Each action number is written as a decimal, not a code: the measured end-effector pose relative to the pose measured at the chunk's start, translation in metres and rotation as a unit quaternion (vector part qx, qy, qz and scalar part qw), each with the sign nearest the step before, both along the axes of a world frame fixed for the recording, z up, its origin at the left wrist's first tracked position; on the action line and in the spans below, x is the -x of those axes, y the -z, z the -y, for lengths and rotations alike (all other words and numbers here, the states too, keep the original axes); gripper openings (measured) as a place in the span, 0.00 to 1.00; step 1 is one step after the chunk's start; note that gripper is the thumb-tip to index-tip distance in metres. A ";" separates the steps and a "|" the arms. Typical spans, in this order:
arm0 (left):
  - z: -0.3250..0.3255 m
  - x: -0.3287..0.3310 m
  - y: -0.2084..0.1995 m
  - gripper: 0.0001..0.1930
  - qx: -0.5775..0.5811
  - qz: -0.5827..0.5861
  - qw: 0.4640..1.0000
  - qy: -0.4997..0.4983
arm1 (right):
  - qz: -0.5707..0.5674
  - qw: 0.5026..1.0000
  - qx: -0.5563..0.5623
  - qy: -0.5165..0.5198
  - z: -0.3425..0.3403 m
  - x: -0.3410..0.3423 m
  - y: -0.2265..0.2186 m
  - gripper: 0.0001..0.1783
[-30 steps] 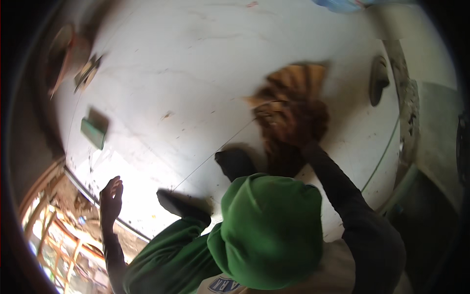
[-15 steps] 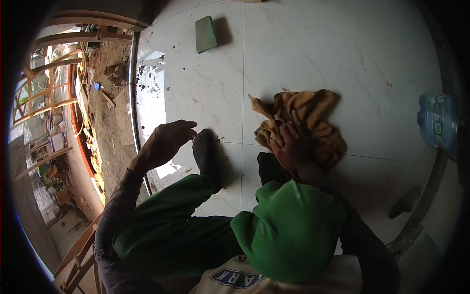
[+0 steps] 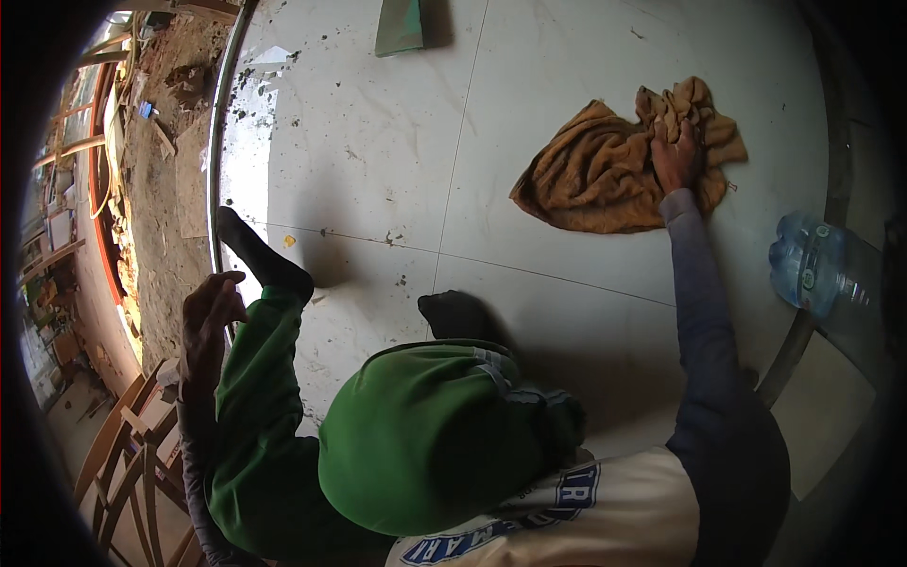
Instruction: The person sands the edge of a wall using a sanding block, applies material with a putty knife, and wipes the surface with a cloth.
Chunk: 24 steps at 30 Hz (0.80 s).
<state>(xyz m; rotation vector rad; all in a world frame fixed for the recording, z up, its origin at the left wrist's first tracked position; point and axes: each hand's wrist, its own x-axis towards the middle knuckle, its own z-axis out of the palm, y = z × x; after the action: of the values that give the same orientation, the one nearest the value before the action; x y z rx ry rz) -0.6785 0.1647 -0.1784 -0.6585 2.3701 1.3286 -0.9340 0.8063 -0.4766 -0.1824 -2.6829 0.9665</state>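
A crumpled brown cloth (image 3: 590, 180) lies on the pale tiled floor. My right hand (image 3: 677, 151) is at its right end with the arm stretched out, pressing down with fingers dug into the bunched folds. Beside my bent left knee, my left hand (image 3: 213, 307) hangs loosely, its fingers partly bent and apart, and nothing shows in it. A dark sock covers my left foot (image 3: 260, 250), near the metal floor edge. My other foot (image 3: 458, 317), also dark, shows in part beyond my green-clad knee (image 3: 425, 435).
Dark crumbs (image 3: 392, 236) litter the white floor (image 3: 378, 142) on the left. A green-grey block (image 3: 400, 28) stands at the far side. On the right lies a clear blue plastic bottle (image 3: 808, 265). Wooden chair parts (image 3: 137, 463) are at lower left, beside rough ground past the metal edge (image 3: 217, 123).
My right hand has carried the cloth farther away and to the right, spreading it wider. My left hand has drawn back toward my knee. My left foot has shifted left, and the view has moved.
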 end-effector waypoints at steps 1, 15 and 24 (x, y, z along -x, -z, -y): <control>-0.001 0.005 0.004 0.18 0.007 -0.005 1.000 0.015 | 0.005 0.999 -0.042 -0.020 -0.001 -0.022 0.012 0.23; -0.075 0.149 0.035 0.13 -0.009 -0.217 0.915 0.339 | -0.023 0.979 -0.135 -0.151 0.246 0.076 0.014 0.27; -0.079 0.291 0.127 0.31 0.177 -0.136 0.900 0.374 | 0.005 0.901 -0.114 -0.419 0.234 -0.063 -0.040 0.22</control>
<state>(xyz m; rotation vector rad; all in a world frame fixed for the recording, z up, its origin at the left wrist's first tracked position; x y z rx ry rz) -0.9698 0.2441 -0.3052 0.3888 2.6771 0.6808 -0.8714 0.5724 -0.4363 1.0986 -2.8539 0.8064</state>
